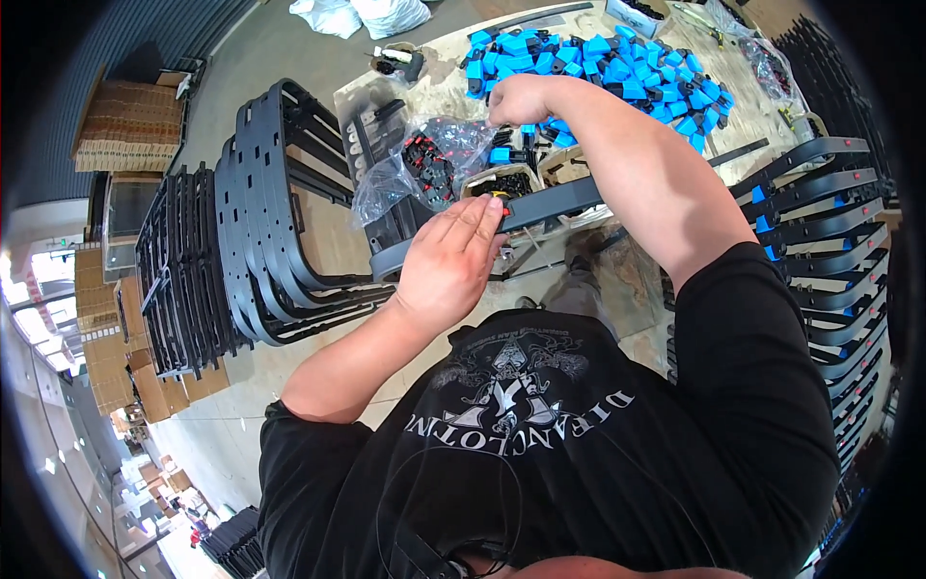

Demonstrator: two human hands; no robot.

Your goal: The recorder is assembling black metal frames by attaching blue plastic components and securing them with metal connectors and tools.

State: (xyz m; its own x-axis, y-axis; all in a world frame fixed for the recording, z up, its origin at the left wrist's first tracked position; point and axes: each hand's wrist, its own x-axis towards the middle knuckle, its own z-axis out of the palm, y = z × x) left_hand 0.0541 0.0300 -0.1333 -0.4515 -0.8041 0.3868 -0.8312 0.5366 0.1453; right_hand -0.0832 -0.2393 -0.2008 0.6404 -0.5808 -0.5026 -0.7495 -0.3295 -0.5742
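Observation:
My left hand (449, 253) is wrapped over a black metal frame bar (555, 204) that lies across the near side of the work table. Beside its fingertips are a small red piece (505, 211) and a bit of yellow. Stretched out over the table, my right hand (519, 99) has its fingers curled down at the edge of a clear plastic bag (473, 138); what they hold, if anything, is hidden. Inside the bag lie small red and black parts (429, 166). A box of small dark parts (503, 183) stands just behind the bar.
Many blue-and-black plastic pieces (617, 72) are heaped on the wooden table (447, 69). Curved black frames (260, 207) stand upright on the left, and more frames (834, 261) are stacked on the right. Flat cardboard (125, 125) is piled at the far left.

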